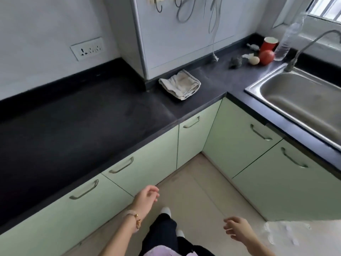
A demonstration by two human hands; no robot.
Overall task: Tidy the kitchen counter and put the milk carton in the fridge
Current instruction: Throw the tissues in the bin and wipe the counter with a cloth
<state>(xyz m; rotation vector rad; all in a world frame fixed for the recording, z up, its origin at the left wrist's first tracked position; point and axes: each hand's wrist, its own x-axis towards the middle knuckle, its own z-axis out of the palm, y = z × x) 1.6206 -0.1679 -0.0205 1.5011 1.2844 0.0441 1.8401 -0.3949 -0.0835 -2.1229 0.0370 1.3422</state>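
The dark L-shaped counter [77, 126] runs from the left to the sink corner. A folded beige cloth [180, 84] lies on it near the inner corner. At the back right stand a red cup [269, 45], a red apple [266, 57], a pale round item [254, 60], a dark scrubber [236, 61] and a clear plastic bottle [288, 38]. No milk carton or fridge is in view. My left hand [146, 198] hangs low over the floor, fingers apart, holding nothing. My right hand [237, 228] is also low, loose and empty.
A steel sink [302, 100] with a curved tap [306, 47] fills the right side. Pale green cabinet doors [241, 132] with metal handles run below the counter. A wall socket [86, 48] and hanging cables [214, 21] are on the wall. My legs stand on the beige floor [199, 191].
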